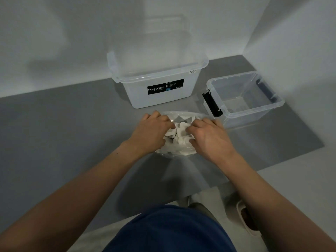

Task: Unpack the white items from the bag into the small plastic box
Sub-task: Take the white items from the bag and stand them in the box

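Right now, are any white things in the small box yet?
No: the small box holds nothing white; the white items lie in the bag gripped by the left hand and right hand.

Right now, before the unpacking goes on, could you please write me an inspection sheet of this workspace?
Surface: grey top, smooth and slightly glossy.
Job's things: bag of white items lies between the hands; small box at right is open, with a black latch and no white items in it.
Clutter: big box with a Megabox label, behind the bag.
Hands: left hand and right hand each grip the bag's mouth.
Cables: nothing seen.
Surroundings: white walls behind and at right; a slipper on the floor.
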